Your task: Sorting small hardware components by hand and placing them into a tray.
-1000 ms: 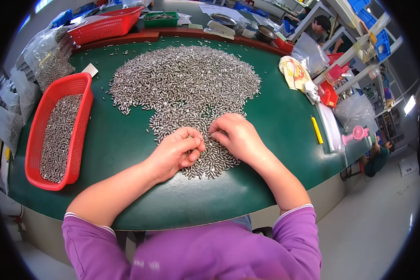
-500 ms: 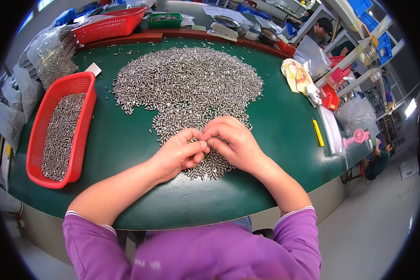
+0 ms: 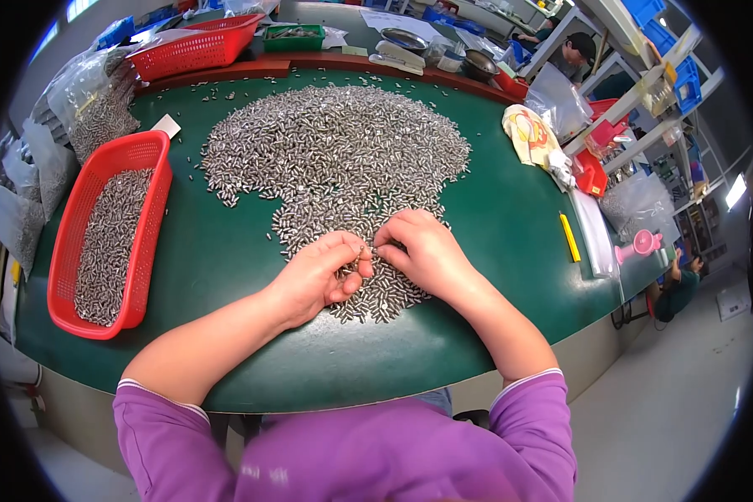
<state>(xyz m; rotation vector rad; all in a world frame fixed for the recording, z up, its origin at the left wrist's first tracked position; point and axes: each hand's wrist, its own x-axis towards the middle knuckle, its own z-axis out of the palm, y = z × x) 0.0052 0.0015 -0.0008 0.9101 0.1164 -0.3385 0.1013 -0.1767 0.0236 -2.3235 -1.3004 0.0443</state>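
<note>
A broad heap of small silvery cylindrical metal pieces (image 3: 335,138) covers the middle of the green tabletop (image 3: 217,284), with a narrower tongue running toward me. Over that tongue are both my hands, close together. My left hand (image 3: 326,269) is closed, thumb and forefinger pinching a small metal piece that peeks out at their tips; its other fingers are curled. My right hand (image 3: 427,253), also closed in a pinch, is just beside it with a slight gap between the fingertips. Whatever the right fingertips hold is too small to make out.
On the left stands a red perforated basket (image 3: 61,289) partly filled with the same pieces, near bulging plastic bags (image 3: 100,109). A yellow cutter knife (image 3: 570,238) and a pink object (image 3: 644,243) lie right. Another red basket (image 3: 197,54) and a green tray (image 3: 296,37) are behind.
My fingertips were touching; now the right hand has drawn slightly rightward, leaving a small gap. A metal piece shows at the left fingertips. A person at the back right has shifted a little.
</note>
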